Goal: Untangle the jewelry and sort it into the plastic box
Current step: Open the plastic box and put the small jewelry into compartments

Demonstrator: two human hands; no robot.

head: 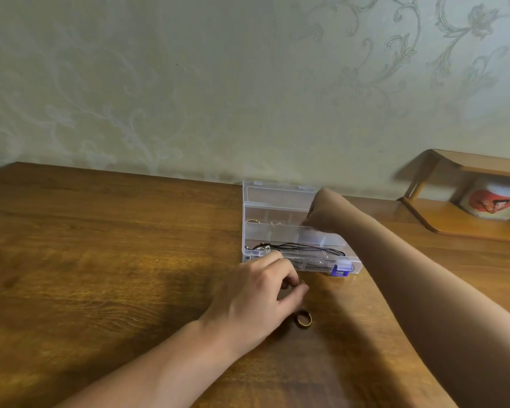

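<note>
A clear plastic box (277, 195) with several compartments lies open on the wooden table, its purple latch (340, 270) at the front. A black cord necklace (306, 248) with a pale pendant lies in a front compartment, and small gold pieces (253, 221) sit in a middle row. My left hand (256, 298) rests on the table just in front of the box and pinches a small gold ring (302, 282) between thumb and fingers. A wider gold ring (303, 318) lies on the table below it. My right hand (321, 213) reaches over the box's middle row, fingers curled downward; what they hold is hidden.
The wooden table (100, 260) runs back to a patterned wall. At the right stands a small wooden shelf (454, 219) with a white mug (492, 203) bearing a red picture.
</note>
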